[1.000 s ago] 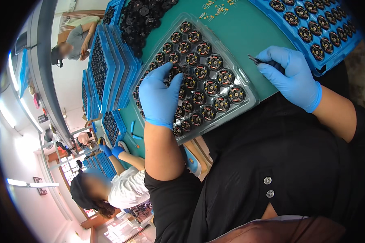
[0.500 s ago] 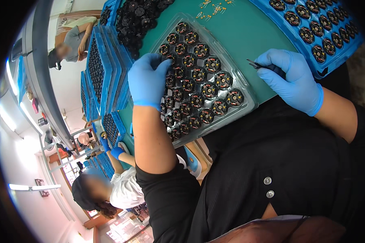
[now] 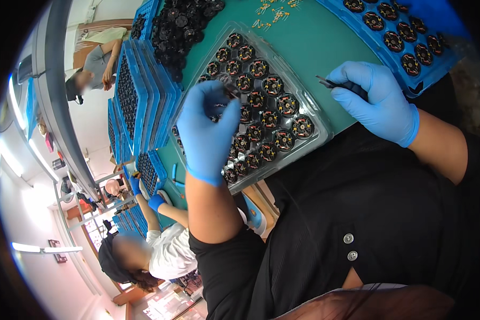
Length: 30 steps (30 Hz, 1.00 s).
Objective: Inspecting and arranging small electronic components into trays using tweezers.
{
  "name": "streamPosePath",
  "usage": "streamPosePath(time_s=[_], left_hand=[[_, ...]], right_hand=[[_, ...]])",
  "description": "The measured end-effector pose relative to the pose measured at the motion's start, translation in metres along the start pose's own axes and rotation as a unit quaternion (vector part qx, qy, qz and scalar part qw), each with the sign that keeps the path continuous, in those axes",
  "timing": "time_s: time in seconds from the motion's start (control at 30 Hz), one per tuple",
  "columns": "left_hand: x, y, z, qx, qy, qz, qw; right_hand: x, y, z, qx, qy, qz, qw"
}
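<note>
A black ribbed garment with grey buttons (image 3: 325, 224) is filling the nearest space, and two hands in light-blue gloves are working beyond it. The right hand (image 3: 376, 104) is keeping a narrow grip on a slim dark tool (image 3: 325, 81), its tip pointing left and the rest hiding in the palm. The left hand (image 3: 205, 133) is hovering over the left half of a clear plastic tray (image 3: 321, 126), its grip pinching a black round part (image 3: 231, 90) at the fingertips, mostly hidden by the glove. Rows of black discs with red and yellow bits (image 3: 287, 105) are sitting in the tray's pockets. The tray is lying askew on a green tabletop (image 3: 314, 48), and a blue plastic tray (image 3: 416, 84) with similar discs is resting at the right. Farther up, small yellow pieces with thin leads (image 3: 266, 13) are lying scattered, while a heap of black parts (image 3: 178, 32) is spreading at the upper left. Beside it, tall blue trays (image 3: 152, 106) are standing in a stack. A co-worker in a white top (image 3: 170, 256) is reaching toward another blue tray (image 3: 150, 173), and a person in a grey top (image 3: 98, 61) is bending an arm farthest off
</note>
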State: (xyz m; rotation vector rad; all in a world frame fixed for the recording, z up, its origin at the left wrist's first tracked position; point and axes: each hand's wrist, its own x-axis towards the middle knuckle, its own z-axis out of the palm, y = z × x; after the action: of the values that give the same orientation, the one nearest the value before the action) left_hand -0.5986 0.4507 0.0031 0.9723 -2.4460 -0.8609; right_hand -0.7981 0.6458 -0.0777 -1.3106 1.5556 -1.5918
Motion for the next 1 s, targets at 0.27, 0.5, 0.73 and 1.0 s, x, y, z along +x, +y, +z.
streamPosePath(time_s=[0.27,0.5,0.73,1.0], left_hand=[[-0.074,0.025,0.033,-0.525,-0.137,-0.032,0.840],[-0.091,0.025,0.047,-0.607,-0.117,-0.015,0.786],[-0.096,0.028,0.048,-0.601,-0.112,-0.005,0.791],[-0.099,0.027,0.051,-0.572,-0.098,0.038,0.814]], right_hand=[[-0.017,-0.034,0.008,-0.090,-0.041,-0.159,0.982],[-0.027,-0.047,0.019,-0.187,-0.062,-0.229,0.953],[-0.033,-0.052,0.019,-0.210,-0.080,-0.222,0.949],[-0.035,-0.051,0.022,-0.226,-0.085,-0.224,0.944]])
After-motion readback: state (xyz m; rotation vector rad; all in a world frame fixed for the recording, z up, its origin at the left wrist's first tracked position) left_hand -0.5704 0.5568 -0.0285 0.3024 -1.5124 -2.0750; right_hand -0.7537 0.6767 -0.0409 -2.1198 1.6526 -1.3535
